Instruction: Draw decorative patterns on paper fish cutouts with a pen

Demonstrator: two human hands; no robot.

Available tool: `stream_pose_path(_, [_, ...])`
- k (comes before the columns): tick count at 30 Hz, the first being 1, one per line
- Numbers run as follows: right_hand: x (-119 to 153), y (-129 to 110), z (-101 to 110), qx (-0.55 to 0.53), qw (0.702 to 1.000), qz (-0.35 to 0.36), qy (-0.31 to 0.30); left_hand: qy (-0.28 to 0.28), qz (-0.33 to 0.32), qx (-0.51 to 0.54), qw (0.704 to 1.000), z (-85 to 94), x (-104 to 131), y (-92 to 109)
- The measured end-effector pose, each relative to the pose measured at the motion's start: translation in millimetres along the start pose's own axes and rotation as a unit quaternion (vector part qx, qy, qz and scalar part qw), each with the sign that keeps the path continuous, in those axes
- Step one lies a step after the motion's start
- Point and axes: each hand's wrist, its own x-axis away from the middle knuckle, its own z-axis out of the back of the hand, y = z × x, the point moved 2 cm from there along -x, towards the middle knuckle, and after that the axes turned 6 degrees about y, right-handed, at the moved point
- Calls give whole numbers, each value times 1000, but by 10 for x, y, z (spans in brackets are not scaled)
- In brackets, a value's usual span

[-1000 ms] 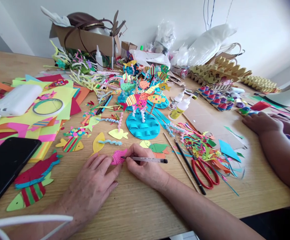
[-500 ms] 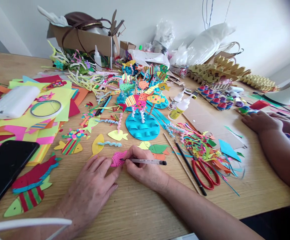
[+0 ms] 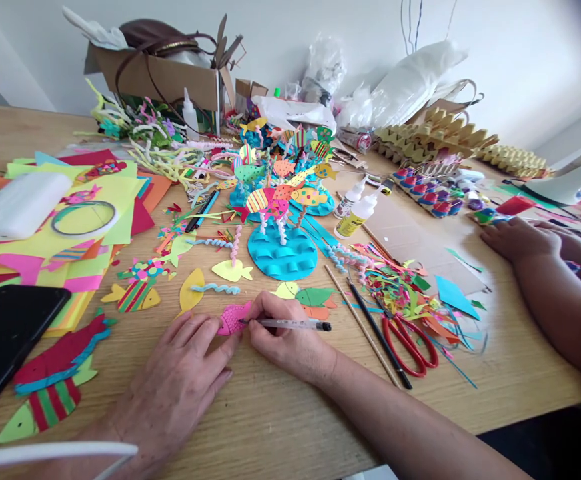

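On the wooden table, a pink paper fish (image 3: 233, 319) with a dark scale pattern lies between my hands. My left hand (image 3: 173, 370) rests palm down, its fingertips and thumb pressing on the fish's left and lower edges. In my right hand (image 3: 290, 347) is a gel pen (image 3: 295, 325) with a clear barrel and black end; its tip touches the fish's right part. Just beyond are a yellow paper fish (image 3: 232, 270), a yellow cutout (image 3: 191, 292) with a blue curled pipe cleaner, and a green paper fish (image 3: 315, 297). Fish on curled stems rise from a blue base (image 3: 283, 257).
Red scissors (image 3: 410, 347), a black pencil (image 3: 380, 337) and a thin stick (image 3: 363, 327) lie to the right near paper scraps. Glue bottles (image 3: 355, 217) stand behind. At left are a phone (image 3: 13, 340) and coloured paper (image 3: 120, 180). Another person's hands (image 3: 520, 243) rest at right.
The view has shifted slightly, so most things sit a little further left. My hands keep their places on the fish, and the pen stays in my right hand.
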Motion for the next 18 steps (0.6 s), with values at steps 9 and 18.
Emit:
stream_pose_path(9, [4, 25, 1, -29, 999, -10, 19, -4, 16, 7, 1000, -20, 12, 10])
stream_pose_path(18, [-17, 15, -27, -11, 1000, -7, 1, -5, 22, 22, 999, 4, -13, 14])
